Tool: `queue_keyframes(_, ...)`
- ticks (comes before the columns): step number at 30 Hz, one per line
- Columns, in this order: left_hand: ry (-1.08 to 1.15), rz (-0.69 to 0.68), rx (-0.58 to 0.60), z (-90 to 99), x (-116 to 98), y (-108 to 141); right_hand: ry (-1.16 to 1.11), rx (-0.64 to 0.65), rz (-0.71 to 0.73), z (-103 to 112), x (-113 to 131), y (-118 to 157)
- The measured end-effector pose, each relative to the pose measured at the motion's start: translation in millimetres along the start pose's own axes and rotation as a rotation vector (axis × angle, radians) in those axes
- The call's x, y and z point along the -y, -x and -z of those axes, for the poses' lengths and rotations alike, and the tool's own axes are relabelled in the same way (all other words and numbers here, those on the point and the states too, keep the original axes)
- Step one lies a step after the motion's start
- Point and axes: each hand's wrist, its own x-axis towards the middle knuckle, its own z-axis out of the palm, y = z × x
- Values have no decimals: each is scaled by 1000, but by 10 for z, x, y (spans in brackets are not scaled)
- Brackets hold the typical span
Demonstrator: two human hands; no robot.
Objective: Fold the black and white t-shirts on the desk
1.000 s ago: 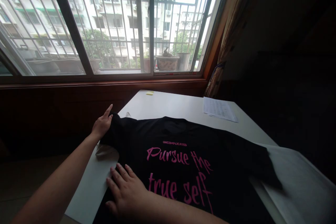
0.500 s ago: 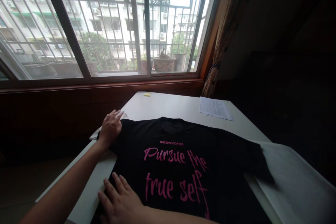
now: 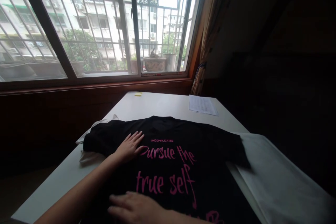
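Note:
A black T-shirt with pink lettering lies spread face up, its collar toward the window. My left hand rests flat on the shirt's upper left chest, fingers apart, beside the first pink word. Lower down, my right hand is over the shirt below the words "true self", fingers stretched to the left and slightly blurred; whether it touches the cloth I cannot tell. White cloth shows from under the left sleeve.
The white table carries a yellow sticky note and printed papers near its far edge. Pale translucent material lies on the right. Behind stand a barred window and a tied curtain.
My left hand has moved from the left sleeve onto the chest. My right hand has shifted slightly down and right from the shirt's left side. The left sleeve now lies spread out. The view has turned slightly right.

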Motion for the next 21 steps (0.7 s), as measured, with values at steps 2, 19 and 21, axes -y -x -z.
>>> queue_keyframes(2, -15, 51, -1, -40, 16, -62, 20, -97, -289, 261, -266, 225)
queue_keyframes(19, -45, 371, -39, -191, 133, -798, 432, -111, -1317, 1276, -2347, 1567)
queue_keyframes(21, -46, 384, -40, -198, 170, -840, 429, -117, -1338, 1319, -2485, 1574)
